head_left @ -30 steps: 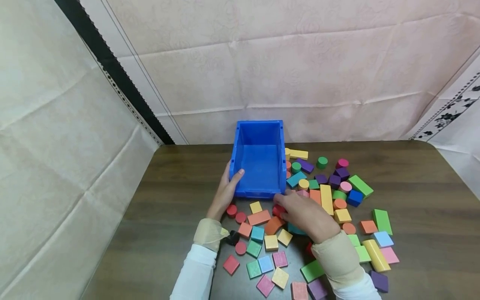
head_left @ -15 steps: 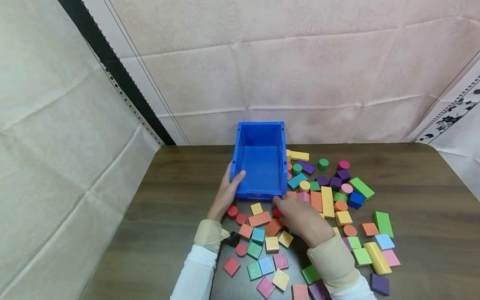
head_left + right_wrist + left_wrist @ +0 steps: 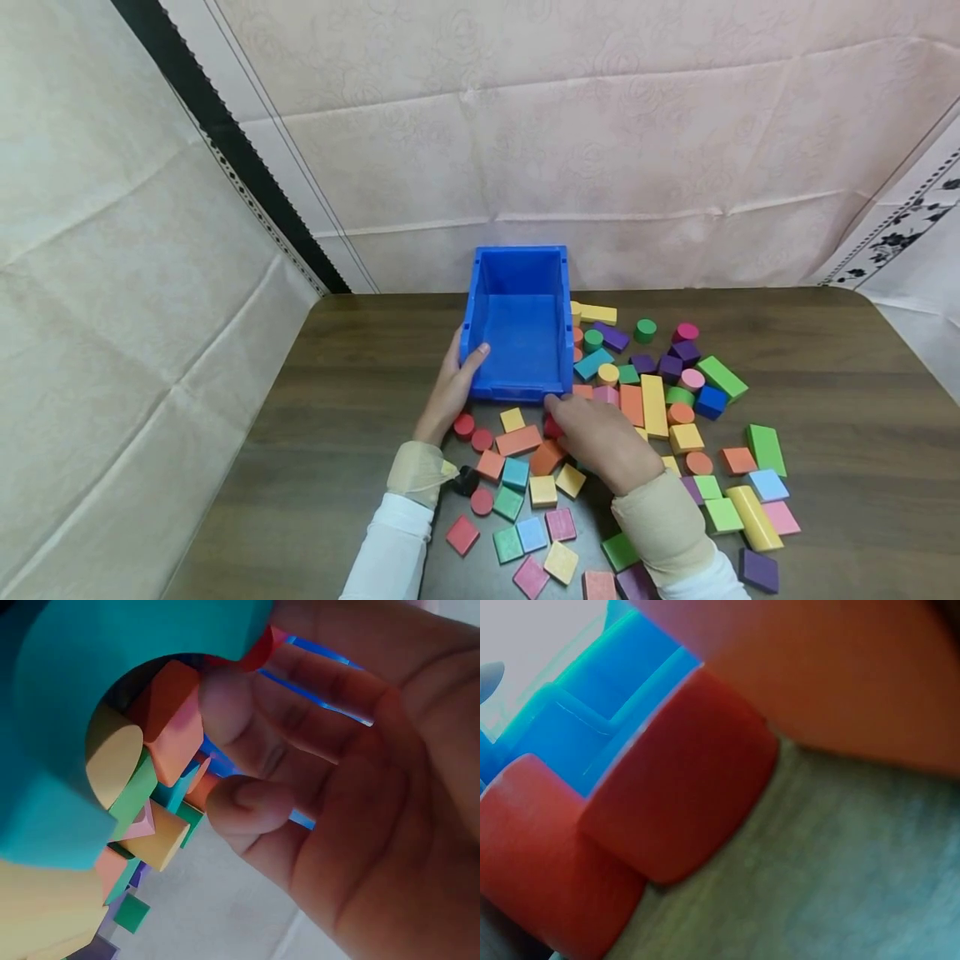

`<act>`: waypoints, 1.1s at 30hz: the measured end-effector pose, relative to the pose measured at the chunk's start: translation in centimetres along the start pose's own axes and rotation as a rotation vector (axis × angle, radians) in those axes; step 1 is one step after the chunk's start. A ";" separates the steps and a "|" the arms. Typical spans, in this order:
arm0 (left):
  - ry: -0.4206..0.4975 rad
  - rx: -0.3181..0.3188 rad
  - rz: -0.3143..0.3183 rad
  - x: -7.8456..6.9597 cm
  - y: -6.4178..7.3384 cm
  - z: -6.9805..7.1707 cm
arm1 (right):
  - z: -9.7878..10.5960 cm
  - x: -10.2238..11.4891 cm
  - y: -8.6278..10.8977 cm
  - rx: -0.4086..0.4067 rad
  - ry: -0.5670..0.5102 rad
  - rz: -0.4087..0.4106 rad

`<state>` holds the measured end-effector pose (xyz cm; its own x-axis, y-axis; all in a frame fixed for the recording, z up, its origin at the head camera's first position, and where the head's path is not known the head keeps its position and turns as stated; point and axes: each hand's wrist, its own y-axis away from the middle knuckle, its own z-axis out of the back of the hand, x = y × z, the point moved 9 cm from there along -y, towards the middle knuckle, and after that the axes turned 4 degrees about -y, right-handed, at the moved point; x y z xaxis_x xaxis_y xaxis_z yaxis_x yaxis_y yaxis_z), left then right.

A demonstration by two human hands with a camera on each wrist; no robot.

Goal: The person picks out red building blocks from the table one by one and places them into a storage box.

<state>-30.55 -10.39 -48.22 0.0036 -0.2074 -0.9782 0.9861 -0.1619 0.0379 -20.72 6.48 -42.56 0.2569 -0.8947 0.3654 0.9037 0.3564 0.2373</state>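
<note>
A blue plastic bin (image 3: 525, 333) stands at the far middle of the table with nothing inside. My left hand (image 3: 452, 387) grips its left wall, the thumb lying over the rim. At the bin's near right corner, my right hand (image 3: 600, 433) pinches a red block (image 3: 552, 427) between thumb and index finger, its other fingers curled in the right wrist view. The block is mostly hidden by the hand. A teal arch block (image 3: 172, 626) looms close to the camera there. Two red round blocks (image 3: 682, 780) lie near the left wrist, with the bin behind.
Loose coloured blocks cover the table (image 3: 330, 467) in front of the bin and to its right, including a yellow cylinder (image 3: 753, 518), an orange block (image 3: 547, 457) and a purple block (image 3: 759, 572). A pale cloth (image 3: 637, 150) hangs behind the far edge.
My right hand has shifted slightly left and toward me by the bin's corner, the red block moving a little with it. The left hand and the bin stay in place.
</note>
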 end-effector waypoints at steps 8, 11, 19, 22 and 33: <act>-0.004 -0.018 0.012 0.2 0.1 0.1 | 0.7 0.4 0.4 -0.013 -0.016 0.029; 0.003 -0.035 0.012 0.2 0.0 0.3 | 0.9 0.5 0.4 -0.033 -0.002 0.039; -0.002 -0.046 0.009 0.2 0.0 0.5 | 1.9 1.0 0.5 -0.101 0.030 0.090; -0.005 -0.045 -0.003 0.2 0.0 0.5 | 2.3 1.3 0.4 -0.137 0.036 0.121; -0.017 -0.016 -0.034 0.0 -0.1 0.3 | 3.0 1.4 0.4 -0.131 -0.032 0.128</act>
<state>-30.64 -10.67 -48.17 -0.0327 -0.2189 -0.9752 0.9881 -0.1538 0.0014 -20.98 6.15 -39.29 0.3634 -0.8348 0.4136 0.9019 0.4265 0.0684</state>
